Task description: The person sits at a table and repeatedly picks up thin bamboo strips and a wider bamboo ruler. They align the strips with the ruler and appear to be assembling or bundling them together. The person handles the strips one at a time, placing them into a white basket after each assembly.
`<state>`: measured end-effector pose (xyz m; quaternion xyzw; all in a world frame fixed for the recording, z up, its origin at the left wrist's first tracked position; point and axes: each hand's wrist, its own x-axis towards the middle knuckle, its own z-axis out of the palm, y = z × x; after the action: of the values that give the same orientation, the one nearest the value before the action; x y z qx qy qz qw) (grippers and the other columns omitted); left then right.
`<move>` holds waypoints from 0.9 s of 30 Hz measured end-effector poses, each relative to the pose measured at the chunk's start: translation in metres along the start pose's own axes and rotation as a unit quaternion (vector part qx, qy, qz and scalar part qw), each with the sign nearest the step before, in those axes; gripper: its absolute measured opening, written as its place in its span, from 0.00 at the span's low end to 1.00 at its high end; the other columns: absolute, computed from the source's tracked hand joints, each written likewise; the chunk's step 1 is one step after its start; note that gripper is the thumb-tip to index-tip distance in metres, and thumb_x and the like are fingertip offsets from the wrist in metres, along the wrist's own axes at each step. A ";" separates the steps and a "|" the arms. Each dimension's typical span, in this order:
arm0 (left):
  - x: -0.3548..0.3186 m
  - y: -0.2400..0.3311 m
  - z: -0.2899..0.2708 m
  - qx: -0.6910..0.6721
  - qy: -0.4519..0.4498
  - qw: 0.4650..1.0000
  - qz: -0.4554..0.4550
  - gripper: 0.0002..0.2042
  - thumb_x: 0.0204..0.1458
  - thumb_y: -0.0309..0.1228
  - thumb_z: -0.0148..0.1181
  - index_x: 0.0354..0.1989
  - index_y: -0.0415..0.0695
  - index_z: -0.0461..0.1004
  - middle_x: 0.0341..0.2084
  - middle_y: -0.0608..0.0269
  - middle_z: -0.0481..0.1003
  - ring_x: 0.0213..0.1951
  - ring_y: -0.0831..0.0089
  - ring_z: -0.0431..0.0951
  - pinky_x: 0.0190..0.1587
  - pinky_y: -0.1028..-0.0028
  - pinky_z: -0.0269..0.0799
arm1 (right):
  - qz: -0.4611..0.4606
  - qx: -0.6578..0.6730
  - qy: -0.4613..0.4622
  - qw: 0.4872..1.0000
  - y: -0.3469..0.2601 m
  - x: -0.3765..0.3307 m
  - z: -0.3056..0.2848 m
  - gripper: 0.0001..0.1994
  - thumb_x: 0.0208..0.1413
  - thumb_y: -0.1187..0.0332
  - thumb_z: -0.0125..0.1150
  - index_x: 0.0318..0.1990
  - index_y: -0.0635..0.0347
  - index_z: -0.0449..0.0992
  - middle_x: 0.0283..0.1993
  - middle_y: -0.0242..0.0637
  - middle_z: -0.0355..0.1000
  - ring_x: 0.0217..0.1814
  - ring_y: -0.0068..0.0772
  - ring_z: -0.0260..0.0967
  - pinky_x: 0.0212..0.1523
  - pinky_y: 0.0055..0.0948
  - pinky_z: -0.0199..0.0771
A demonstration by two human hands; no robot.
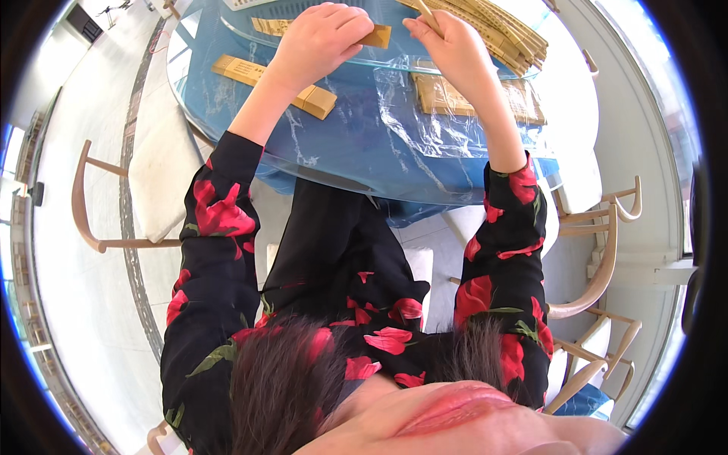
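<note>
Above the far part of the round table, my left hand is closed on a flat gold-brown paper sleeve. One end of the sleeve sticks out to the right of my fingers. My right hand, a little apart from the left, pinches a thin pale wooden stick that points up and out of the picture. Whether it is one stick or a pair, I cannot tell. Behind my right hand lies a heap of long printed gold-brown paper sleeves. A narrow kraft-coloured packet rests under my left wrist.
Blue cloth and a clear top cover the table. A flat brown bundle in clear plastic lies beneath my right forearm. At the far edge stands a white basket. Wooden chairs with pale seats flank the table on both sides.
</note>
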<state>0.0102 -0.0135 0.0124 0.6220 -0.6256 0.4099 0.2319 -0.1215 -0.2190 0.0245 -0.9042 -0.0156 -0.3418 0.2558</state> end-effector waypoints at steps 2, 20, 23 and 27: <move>-0.002 0.006 0.012 -0.029 -0.011 0.999 -0.028 0.18 0.39 0.20 0.71 0.39 0.47 0.72 0.41 0.66 0.78 0.42 0.62 0.79 0.44 0.64 0.77 | 0.121 0.124 -0.109 0.979 -0.016 0.001 -0.012 0.19 0.62 0.53 0.66 0.39 0.64 0.83 0.22 0.28 0.63 0.25 0.20 0.59 0.28 0.28 0.61; -0.016 0.018 0.013 -0.158 -0.071 0.976 -0.130 0.18 0.44 0.35 0.78 0.40 0.47 0.75 0.37 0.68 0.78 0.42 0.62 0.79 0.45 0.66 0.77 | 0.173 0.188 -0.183 0.949 -0.004 -0.008 0.007 0.14 0.52 0.60 0.68 0.37 0.63 0.83 0.27 0.28 0.70 0.29 0.19 0.63 0.32 0.26 0.62; -0.014 0.029 0.019 -0.144 -0.022 0.978 -0.152 0.18 0.45 0.35 0.77 0.44 0.49 0.78 0.41 0.67 0.80 0.46 0.61 0.79 0.49 0.65 0.76 | 0.166 0.186 -0.170 0.953 0.003 -0.011 0.010 0.14 0.52 0.60 0.68 0.37 0.64 0.83 0.27 0.29 0.71 0.29 0.20 0.64 0.32 0.26 0.63; -0.015 0.020 0.020 -0.122 -0.056 0.987 -0.090 0.19 0.47 0.34 0.75 0.48 0.49 0.79 0.43 0.66 0.80 0.47 0.61 0.79 0.51 0.65 0.76 | 0.135 0.142 -0.137 0.971 0.006 -0.010 0.018 0.17 0.49 0.58 0.67 0.37 0.67 0.83 0.25 0.43 0.73 0.28 0.35 0.70 0.34 0.35 0.70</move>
<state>-0.0030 -0.0230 -0.0150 0.6647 -0.6243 0.2730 0.3065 -0.1170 -0.2140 0.0041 -0.8903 0.0234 -0.1716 0.4211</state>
